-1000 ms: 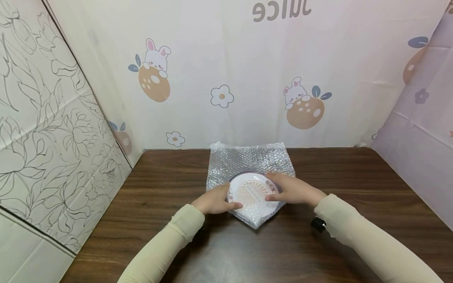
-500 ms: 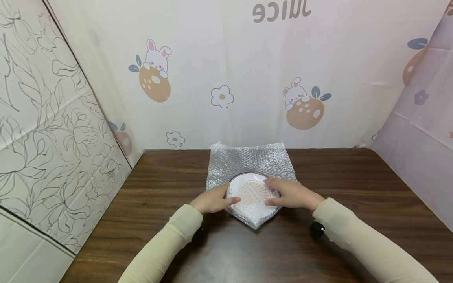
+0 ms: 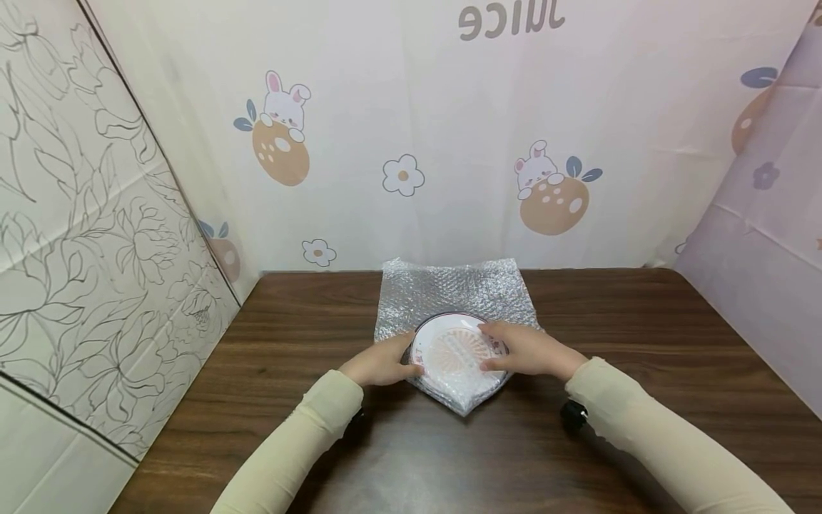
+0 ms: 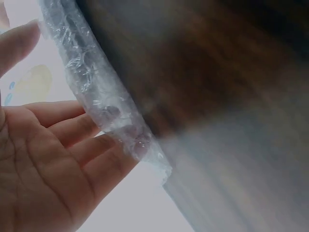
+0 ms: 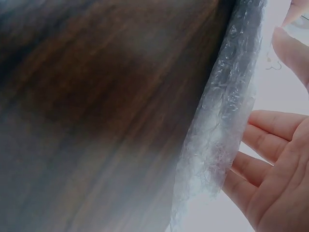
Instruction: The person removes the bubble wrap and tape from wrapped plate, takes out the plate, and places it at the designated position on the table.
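A white round plate (image 3: 464, 325) with a dark rim and an orange printed design lies on a sheet of bubble wrap (image 3: 449, 285). One corner of the wrap is folded over the plate's near part and points toward me. My left hand (image 3: 385, 359) touches the left side of the plate and wrap, thumb near the top of the rim. On the opposite side, my right hand (image 3: 529, 348) rests with its thumb and forefinger over the rim. In the wrist views, the left fingers (image 4: 96, 145) and right fingers (image 5: 251, 159) extend fairly straight to the wrap's edge.
The bubble wrap spreads behind the plate to the back edge of the dark wooden table (image 3: 289, 321). A printed curtain (image 3: 449, 143) hangs behind the table, and a floral panel (image 3: 96, 214) stands along the left.
My left hand has shifted slightly left, its thumb drawing back from the plate toward the rim. My right hand has moved a little along its side. The wrapped plate stays in place.
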The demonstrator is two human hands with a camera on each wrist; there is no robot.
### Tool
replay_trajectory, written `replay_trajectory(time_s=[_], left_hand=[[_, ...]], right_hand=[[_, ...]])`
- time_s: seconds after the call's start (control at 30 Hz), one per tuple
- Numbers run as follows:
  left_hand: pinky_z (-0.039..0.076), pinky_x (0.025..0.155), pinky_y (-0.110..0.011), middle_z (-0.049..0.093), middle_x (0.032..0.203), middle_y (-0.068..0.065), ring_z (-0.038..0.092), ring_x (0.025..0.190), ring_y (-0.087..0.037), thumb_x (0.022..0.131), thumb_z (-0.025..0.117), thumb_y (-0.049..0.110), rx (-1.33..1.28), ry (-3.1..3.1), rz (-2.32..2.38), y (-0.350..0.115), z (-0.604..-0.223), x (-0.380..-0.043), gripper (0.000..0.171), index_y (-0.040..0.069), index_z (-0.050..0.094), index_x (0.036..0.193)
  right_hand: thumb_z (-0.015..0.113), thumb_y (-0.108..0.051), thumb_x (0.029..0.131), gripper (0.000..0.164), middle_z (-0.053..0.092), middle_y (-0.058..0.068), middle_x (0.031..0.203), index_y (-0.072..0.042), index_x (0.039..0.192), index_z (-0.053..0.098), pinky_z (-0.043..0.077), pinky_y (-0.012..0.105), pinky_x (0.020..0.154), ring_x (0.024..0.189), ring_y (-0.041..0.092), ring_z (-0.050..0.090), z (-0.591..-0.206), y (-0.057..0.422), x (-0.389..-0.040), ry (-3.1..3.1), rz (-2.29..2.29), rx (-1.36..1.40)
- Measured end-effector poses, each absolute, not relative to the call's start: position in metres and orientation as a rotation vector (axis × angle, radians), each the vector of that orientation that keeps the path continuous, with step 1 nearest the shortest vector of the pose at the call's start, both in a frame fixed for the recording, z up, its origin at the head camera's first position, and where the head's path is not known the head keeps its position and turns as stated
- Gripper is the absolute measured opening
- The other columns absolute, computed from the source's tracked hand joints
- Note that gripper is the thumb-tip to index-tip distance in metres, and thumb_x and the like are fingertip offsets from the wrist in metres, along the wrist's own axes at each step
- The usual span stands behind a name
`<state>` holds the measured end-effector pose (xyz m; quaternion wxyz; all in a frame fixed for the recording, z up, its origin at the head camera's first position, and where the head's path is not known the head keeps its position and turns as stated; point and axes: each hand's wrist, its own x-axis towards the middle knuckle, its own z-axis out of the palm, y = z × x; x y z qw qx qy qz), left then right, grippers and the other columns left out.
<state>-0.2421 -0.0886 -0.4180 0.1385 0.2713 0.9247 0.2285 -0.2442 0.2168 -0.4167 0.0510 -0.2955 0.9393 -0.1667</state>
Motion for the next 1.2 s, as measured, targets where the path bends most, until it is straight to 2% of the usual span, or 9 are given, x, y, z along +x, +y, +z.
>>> replay_trajectory(time_s=[0.4,0.53,0.6,0.77,0.9,1.2], left_hand=[[0.028,0.120,-0.042,0.030,0.159,-0.015,0.030,0.148,-0.028,0.095,0.063,0.041,0.739,2.647,0.624,-0.086,-0.419,-0.244,0.083,-0.001,0.023,0.154],[0.029,0.120,-0.042,0.031,0.158,-0.016,0.031,0.147,-0.028,0.095,0.063,0.041,0.745,2.656,0.604,-0.085,-0.419,-0.245,0.084,-0.003,0.023,0.153],[0.029,0.120,-0.042,0.031,0.158,-0.017,0.031,0.147,-0.029,0.094,0.063,0.042,0.746,2.658,0.599,-0.085,-0.419,-0.245,0.084,-0.003,0.023,0.153],[0.029,0.120,-0.042,0.031,0.158,-0.017,0.032,0.147,-0.029,0.094,0.063,0.041,0.744,2.661,0.588,-0.084,-0.419,-0.244,0.083,-0.004,0.025,0.153],[0.029,0.120,-0.042,0.031,0.158,-0.016,0.032,0.147,-0.028,0.094,0.063,0.041,0.736,2.664,0.579,-0.084,-0.419,-0.245,0.083,-0.003,0.024,0.153],[0.030,0.119,-0.041,0.033,0.157,-0.017,0.034,0.146,-0.029,0.094,0.064,0.040,0.759,2.679,0.561,-0.083,-0.420,-0.244,0.083,-0.005,0.026,0.152]], right_hand=[[0.070,-0.046,0.088,0.078,0.051,0.022,0.144,0.004,0.143,0.046,0.039,0.054,0.110,0.133,0.039,0.048,-0.414,0.216,-0.250,2.821,-0.559,-0.885],[0.070,-0.045,0.088,0.076,0.055,0.021,0.140,0.004,0.141,0.048,0.043,0.053,0.106,0.129,0.037,0.053,-0.412,0.217,-0.249,2.821,-0.602,-0.888],[0.070,-0.044,0.088,0.075,0.058,0.019,0.137,0.004,0.141,0.048,0.047,0.051,0.102,0.122,0.033,0.057,-0.411,0.217,-0.249,2.820,-0.634,-0.887],[0.070,-0.043,0.089,0.073,0.060,0.018,0.134,0.003,0.141,0.049,0.047,0.052,0.100,0.120,0.034,0.059,-0.407,0.217,-0.248,2.849,-0.667,-0.889],[0.072,-0.042,0.088,0.068,0.062,0.017,0.132,-0.002,0.139,0.053,0.046,0.053,0.102,0.124,0.037,0.057,-0.402,0.219,-0.247,2.914,-0.688,-0.887],[0.073,-0.024,0.089,0.048,0.068,0.015,0.118,-0.001,0.129,0.061,0.052,0.049,0.092,0.107,0.029,0.064,-0.390,0.224,-0.243,2.956,-0.843,-0.936]])
